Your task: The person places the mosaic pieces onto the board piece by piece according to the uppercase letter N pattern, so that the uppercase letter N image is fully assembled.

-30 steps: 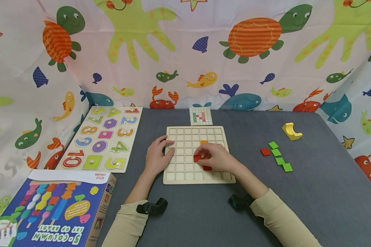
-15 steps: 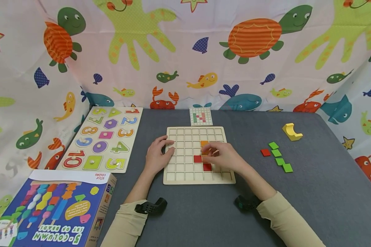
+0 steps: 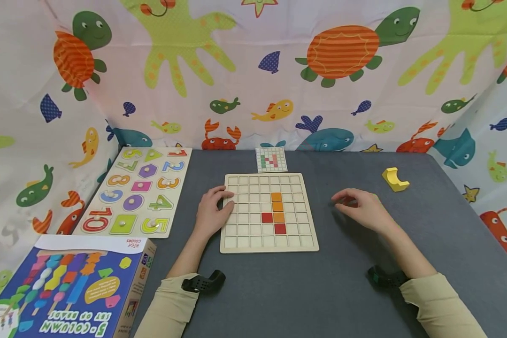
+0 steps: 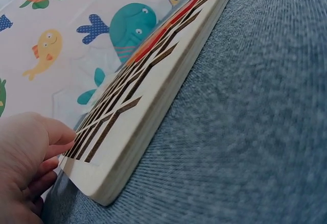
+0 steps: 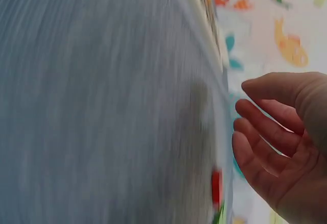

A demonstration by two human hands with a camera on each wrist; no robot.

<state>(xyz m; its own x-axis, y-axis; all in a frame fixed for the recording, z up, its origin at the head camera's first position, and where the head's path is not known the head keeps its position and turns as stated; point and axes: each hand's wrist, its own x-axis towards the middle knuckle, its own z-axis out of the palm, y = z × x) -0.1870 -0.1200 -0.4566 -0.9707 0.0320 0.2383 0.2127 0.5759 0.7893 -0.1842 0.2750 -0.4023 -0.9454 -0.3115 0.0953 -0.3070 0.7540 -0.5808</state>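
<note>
A wooden grid board (image 3: 245, 248) lies on the dark cloth. Three orange tiles (image 3: 276, 206) form a column in its cells, with a red tile (image 3: 267, 217) left of the lowest one and another red tile (image 3: 280, 229) below. My left hand (image 3: 211, 212) rests at the board's left edge, thumb and index finger touching its top; in the left wrist view fingertips lie right at the grid. Right of the board, my right hand (image 3: 360, 206) is raised over the cloth with bent, parted fingers and nothing between them. Loose red (image 5: 216, 187) and green tiles (image 5: 218, 215) show below it in the right wrist view, hidden in the head view.
Behind the board lies a small pattern card (image 3: 272, 160). A yellow arched block (image 3: 395, 180) sits at the far right. On the left are a number-and-shape puzzle board (image 3: 137, 195) and a blue bead-set box (image 3: 78, 286). A printed curtain (image 3: 236, 61) surrounds the table.
My right hand has left the lowest orange tile in the grid and moved right, over the loose tiles. My left hand has stayed at the board's edge.
</note>
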